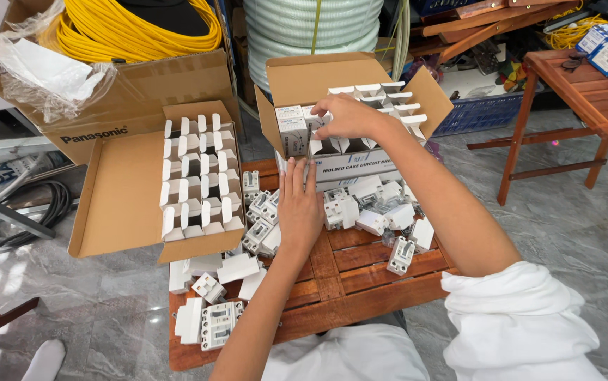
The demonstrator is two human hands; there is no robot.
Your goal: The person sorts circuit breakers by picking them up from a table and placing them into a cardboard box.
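Slotting small white box (pixel 293 129) upright into carton (pixel 318 77): right hand (pixel 350 116) grips it; left hand (pixel 299 208), flat and empty, braces carton front.

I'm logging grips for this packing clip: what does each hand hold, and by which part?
The right hand pinches the top edge of a small white carton in the open box. The left hand rests flat, holding nothing.

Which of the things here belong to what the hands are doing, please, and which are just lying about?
In use:
right hand
left hand
small white box
open carton
loose white breakers

Lying about:
yellow cable coil
wooden bench
black cable
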